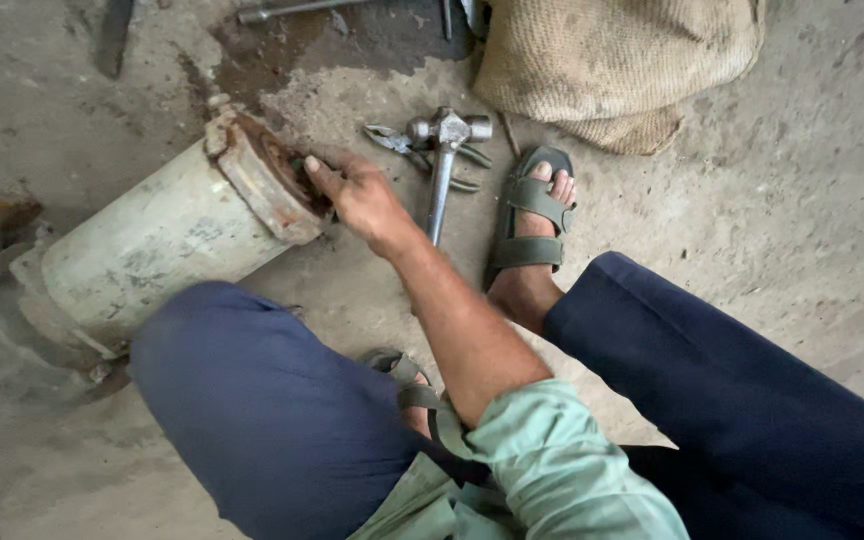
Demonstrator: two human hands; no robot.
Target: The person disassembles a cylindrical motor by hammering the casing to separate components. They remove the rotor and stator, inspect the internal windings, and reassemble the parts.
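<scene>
- We see one hand (pixel 360 195), left of frame centre, reaching from the arm that runs up from the lower middle; by its green sleeve and position we take it as the right hand.
- Its fingers (pixel 320 178) are curled over the rusty end flange (pixel 262 180) of a pale grey metal cylinder (pixel 157 245); the fingertips dip into the open end, so we cannot tell how tightly they press.
- The cylinder lies on its side on the concrete floor (pixel 802 170), in the left half of the frame, its flanged end pointing toward the upper centre.
- The other hand is out of frame.
- A metal hammer (pixel 442 160) lies just right of the hand, head toward the top, resting across a pair of pliers (pixel 397 142).
- A sandalled foot (pixel 532 225) stands right of the hammer; a second sandal (pixel 407 385) shows at lower centre between the blue trouser legs.
- A burlap sack (pixel 612 60) sits at the upper right.
</scene>
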